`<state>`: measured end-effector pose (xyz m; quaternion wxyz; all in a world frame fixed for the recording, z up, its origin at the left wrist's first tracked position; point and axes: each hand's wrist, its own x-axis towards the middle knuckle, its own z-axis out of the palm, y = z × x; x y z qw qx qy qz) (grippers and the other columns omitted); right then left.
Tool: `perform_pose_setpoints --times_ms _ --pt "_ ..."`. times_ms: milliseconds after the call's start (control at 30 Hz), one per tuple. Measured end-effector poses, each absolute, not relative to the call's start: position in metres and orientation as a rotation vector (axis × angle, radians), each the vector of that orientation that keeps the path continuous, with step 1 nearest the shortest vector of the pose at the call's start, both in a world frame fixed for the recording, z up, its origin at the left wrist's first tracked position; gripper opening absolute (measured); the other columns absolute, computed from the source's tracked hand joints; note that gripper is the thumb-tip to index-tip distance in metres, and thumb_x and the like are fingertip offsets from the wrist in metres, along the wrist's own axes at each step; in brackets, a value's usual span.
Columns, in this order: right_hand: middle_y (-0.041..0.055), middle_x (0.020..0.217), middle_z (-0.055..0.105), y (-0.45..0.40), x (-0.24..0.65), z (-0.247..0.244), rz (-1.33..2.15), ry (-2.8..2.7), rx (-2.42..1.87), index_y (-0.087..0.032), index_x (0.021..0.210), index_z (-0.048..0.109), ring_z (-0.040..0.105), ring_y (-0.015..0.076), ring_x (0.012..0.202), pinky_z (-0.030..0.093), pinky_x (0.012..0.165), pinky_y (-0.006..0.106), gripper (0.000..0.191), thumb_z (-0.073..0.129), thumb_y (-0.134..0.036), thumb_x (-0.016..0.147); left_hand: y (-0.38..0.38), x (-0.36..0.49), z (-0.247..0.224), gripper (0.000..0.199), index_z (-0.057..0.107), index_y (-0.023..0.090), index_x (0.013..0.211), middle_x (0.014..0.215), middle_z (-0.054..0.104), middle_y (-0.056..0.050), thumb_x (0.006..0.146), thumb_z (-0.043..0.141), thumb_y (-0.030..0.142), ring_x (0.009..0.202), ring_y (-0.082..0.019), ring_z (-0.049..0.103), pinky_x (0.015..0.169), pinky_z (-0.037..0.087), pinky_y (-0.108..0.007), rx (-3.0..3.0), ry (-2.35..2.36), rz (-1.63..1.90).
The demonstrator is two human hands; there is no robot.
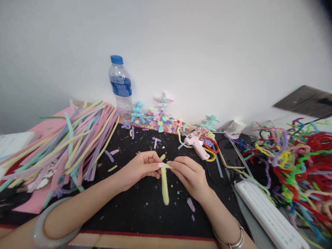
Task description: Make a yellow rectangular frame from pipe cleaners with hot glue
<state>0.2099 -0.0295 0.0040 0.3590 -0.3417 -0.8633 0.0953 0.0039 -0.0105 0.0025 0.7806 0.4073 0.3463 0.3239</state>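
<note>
A pale bangle (39, 226) is closest, round the left arm (95, 199). The left hand (140, 168) pinches the top of a yellow fuzzy strip (165, 186) with finger and thumb. The right hand (190, 174) pinches a short yellow end on its side. The strip is between both hands, about as near to each, and its long part points back toward the person, over the black mat (129, 212).

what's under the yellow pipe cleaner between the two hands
The black mat shows around the yellow pipe cleaner; the patch directly beneath it, and whatever the left hand and right hand cover, are hidden.
</note>
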Motion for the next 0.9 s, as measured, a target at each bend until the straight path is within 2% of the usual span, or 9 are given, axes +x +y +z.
perform_pose_setpoints --times_ms 133,300,467,567,900 --pt "0.0101 0.093 0.062 -0.0299 0.2079 0.0027 0.233 -2.254 -0.863 -0.014 0.105 0.062 0.059 0.0170 0.083 0.052 0.070 0.029 0.021 0.054 -0.009 0.086 -0.0097 0.0049 0.0026 0.016 0.055 0.013 0.073 0.072 0.064 -0.001 0.076 0.067 0.024 0.068 -0.012 0.061 0.072 0.048 -0.028 0.892 0.769 0.661" --pt "0.0094 0.091 0.063 -0.0295 0.2077 0.0035 0.225 -2.241 -0.878 -0.016 0.103 0.062 0.060 0.0168 0.082 0.053 0.069 0.029 0.020 0.051 -0.013 0.088 -0.0107 0.0039 0.0035 0.019 0.055 0.014 0.074 0.072 0.065 -0.001 0.075 0.068 0.027 0.069 -0.012 0.062 0.071 0.049 -0.028 0.921 0.792 0.657" --pt "0.0092 0.092 0.063 -0.0296 0.2071 0.0022 0.235 -2.220 -0.883 -0.017 0.103 0.062 0.060 0.0170 0.082 0.053 0.070 0.029 0.020 0.051 -0.012 0.087 -0.0132 0.0063 0.0060 0.020 0.053 0.016 0.087 0.077 0.067 -0.002 0.078 0.065 0.029 0.072 -0.015 0.064 0.070 0.050 -0.029 0.920 0.766 0.656" --pt "0.0088 0.092 0.063 -0.0296 0.2069 -0.0002 0.246 -2.206 -0.896 -0.017 0.104 0.062 0.060 0.0169 0.083 0.053 0.072 0.029 0.021 0.051 -0.012 0.087 -0.0143 0.0092 0.0069 0.027 0.049 0.018 0.092 0.074 0.068 -0.002 0.075 0.068 0.028 0.072 -0.017 0.065 0.069 0.050 -0.030 0.952 0.764 0.643" --pt "0.0082 0.090 0.063 -0.0271 0.2067 -0.0004 0.324 -2.154 -0.920 -0.017 0.098 0.064 0.060 0.0162 0.082 0.053 0.072 0.028 0.017 0.053 -0.012 0.086 -0.0146 0.0105 0.0117 0.023 0.050 0.015 0.078 0.072 0.070 -0.005 0.073 0.069 0.027 0.068 -0.018 0.066 0.071 0.050 -0.033 1.027 0.823 0.670"
